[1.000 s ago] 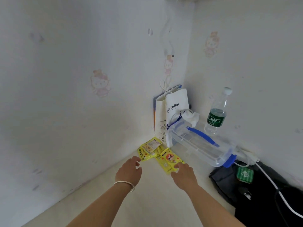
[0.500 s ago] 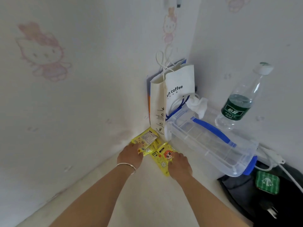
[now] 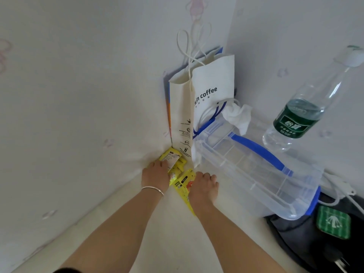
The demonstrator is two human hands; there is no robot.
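Observation:
Several yellow snack packets lie in the corner where the two walls meet the pale surface. My left hand point(image 3: 155, 176), with a thin bracelet at the wrist, has its fingers curled over the white-labelled yellow packet point(image 3: 171, 157) at the back. My right hand point(image 3: 204, 186) lies on top of the yellow cartoon-printed packet point(image 3: 183, 189), fingers curled down round its far end. This packet's near end sticks out under my right wrist. The fingertips of both hands are hidden.
A white coffee paper bag point(image 3: 213, 81) stands in the corner behind the packets. To the right lies a clear plastic box point(image 3: 256, 180) with a blue handle, a crumpled tissue point(image 3: 239, 117) and a water bottle point(image 3: 295, 123). A black bag point(image 3: 307, 239) with cables lies at the lower right.
The camera has moved closer to the corner. Both hands have reached forward from above the surface onto the yellow packets and closed over them.

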